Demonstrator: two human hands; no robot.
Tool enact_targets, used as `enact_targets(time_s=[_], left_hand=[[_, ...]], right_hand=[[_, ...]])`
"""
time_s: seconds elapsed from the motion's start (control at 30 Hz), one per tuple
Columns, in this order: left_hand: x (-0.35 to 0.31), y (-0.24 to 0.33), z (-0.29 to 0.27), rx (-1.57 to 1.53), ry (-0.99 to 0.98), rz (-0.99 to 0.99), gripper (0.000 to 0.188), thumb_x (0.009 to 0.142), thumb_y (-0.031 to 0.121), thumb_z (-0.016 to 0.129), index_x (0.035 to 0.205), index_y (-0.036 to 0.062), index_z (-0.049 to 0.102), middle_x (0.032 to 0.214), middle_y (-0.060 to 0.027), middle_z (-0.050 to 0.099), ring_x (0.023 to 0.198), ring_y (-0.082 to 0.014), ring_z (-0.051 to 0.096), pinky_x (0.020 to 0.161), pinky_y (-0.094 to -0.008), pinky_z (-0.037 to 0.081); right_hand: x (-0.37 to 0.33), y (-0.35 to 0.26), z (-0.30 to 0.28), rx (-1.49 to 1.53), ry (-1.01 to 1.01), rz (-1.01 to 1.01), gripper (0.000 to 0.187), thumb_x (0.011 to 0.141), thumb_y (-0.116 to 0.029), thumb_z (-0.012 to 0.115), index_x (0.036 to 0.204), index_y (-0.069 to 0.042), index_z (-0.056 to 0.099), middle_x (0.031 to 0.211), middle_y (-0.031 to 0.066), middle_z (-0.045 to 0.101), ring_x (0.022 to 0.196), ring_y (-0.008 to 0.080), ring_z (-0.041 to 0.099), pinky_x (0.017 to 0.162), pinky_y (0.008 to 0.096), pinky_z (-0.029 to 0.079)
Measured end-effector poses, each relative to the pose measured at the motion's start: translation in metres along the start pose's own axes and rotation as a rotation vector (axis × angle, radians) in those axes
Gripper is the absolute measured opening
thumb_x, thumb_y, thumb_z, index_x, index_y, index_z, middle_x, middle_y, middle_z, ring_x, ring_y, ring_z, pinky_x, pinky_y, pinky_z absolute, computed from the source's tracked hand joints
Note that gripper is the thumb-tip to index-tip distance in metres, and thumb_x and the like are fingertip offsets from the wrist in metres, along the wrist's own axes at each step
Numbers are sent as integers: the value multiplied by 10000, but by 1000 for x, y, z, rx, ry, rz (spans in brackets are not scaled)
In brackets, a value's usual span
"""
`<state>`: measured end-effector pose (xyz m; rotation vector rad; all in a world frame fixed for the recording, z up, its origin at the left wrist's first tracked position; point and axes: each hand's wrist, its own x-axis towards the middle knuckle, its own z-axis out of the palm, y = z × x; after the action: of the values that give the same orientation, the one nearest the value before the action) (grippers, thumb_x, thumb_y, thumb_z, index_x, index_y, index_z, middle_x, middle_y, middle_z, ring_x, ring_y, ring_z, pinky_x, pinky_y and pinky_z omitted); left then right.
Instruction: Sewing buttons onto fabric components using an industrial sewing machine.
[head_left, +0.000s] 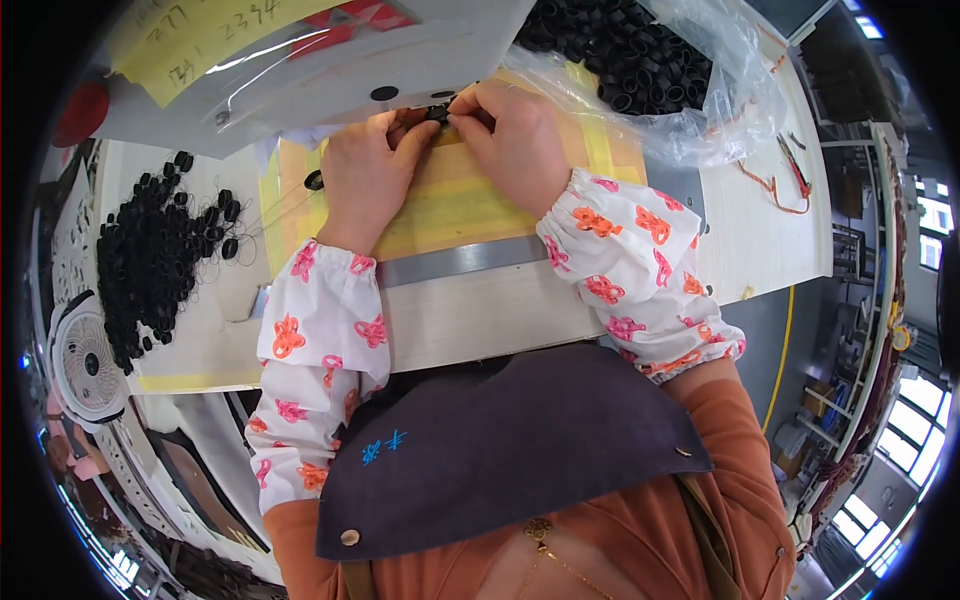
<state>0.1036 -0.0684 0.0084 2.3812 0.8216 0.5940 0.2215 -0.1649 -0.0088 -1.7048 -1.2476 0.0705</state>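
Note:
Under the grey-white head of a sewing machine (330, 75), my two hands meet at a small black loop (437, 113). My left hand (370, 175) pinches it from the left, with thumb and fingers closed. From the right, the thumb and forefinger of my right hand (520, 145) close on its other side. The machine head and my fingers partly cover the loop. Another black ring (314, 180) lies beside my left wrist. Yellow tape strips cover the work surface (455, 205) below my hands.
A heap of black loops (150, 260), strung with loose threads, lies at the left. More black loops (640, 60) fill a clear plastic bag (740, 110) at the far right. Red-handled snips (797, 170) lie near the right edge. A white fan (88, 360) stands at the left.

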Motion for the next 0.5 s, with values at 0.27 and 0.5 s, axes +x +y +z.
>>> enact_targets(time_s=[0.27, 0.5], left_hand=[[3, -9, 4, -221, -45, -165, 262, 741, 291, 612, 832, 52, 669, 675, -55, 649, 586, -140, 602, 573, -236, 448], [4, -10, 3, -213, -36, -161, 254, 745, 281, 614, 833, 48, 667, 690, -54, 652, 603, -138, 606, 578, -230, 447]], right_hand=[[8, 3, -1, 7, -24, 2, 77, 706, -32, 624, 753, 19, 592, 642, 98, 596, 540, 166, 557, 522, 261, 446], [14, 3, -5, 59, -1, 61, 63, 634, -51, 616, 631, -5, 573, 573, 120, 569, 512, 268, 558, 506, 327, 453]])
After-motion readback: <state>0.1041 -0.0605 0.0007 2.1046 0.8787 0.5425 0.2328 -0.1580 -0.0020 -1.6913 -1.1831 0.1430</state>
